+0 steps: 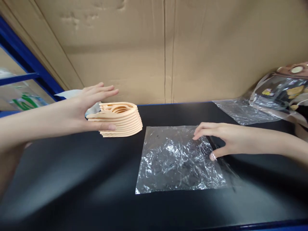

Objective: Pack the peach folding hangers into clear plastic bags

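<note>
The left hand (81, 107) is spread wide, its fingers stretched out above the far side of a stack of curved, peach-coloured pieces (127, 123) and its thumb lying along the near side; whether it grips the stack, I cannot tell. The right hand (225, 136) is loosely curved, thumb well apart from the fingers, at the right edge of a clear plastic bag (178, 157); whether the fingertips touch the plastic is unclear. The bag lies flat and wrinkled on the black counter (108, 205), just right of the stack. A pale sheet (68, 93) shows behind the left hand. Toward the back right, another clear plastic sheet (247, 112) lies beside a see-through bag with a brown top (271, 89). Brown cardboard (120, 48) stands behind the counter, and a blue frame (19, 78) rises at the left.
</note>
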Demonstrator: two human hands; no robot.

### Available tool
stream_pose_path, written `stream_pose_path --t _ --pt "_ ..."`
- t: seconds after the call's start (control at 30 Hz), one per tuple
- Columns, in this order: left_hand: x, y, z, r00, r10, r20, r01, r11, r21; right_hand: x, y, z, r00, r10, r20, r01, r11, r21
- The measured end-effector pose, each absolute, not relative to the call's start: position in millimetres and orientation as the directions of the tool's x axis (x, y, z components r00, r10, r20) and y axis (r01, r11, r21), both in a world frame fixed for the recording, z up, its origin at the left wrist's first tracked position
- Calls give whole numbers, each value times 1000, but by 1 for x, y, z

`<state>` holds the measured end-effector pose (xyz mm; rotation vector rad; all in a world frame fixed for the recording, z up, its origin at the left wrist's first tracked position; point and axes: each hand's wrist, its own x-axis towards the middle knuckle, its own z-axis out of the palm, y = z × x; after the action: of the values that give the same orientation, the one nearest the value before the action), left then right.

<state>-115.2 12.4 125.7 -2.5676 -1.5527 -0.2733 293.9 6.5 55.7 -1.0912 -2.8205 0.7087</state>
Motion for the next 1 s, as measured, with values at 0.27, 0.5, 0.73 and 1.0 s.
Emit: stream_pose_path --t 0.27,0.5,0.73,1.0 --pt "-135 31 109 276 954 116 926 -296 235 302 7 48 -742 665 -78 637 665 -391" --pt "-138 30 109 285 944 167 922 -317 222 298 4 50 -760 650 -24 615 705 -353" --pt "-130 27 112 238 930 280 906 -316 281 304 0 55 -743 647 169 619 761 -193" --pt "-61 -12 109 406 747 527 787 -578 213 286 -18 71 -609 619 497 661 742 -114"
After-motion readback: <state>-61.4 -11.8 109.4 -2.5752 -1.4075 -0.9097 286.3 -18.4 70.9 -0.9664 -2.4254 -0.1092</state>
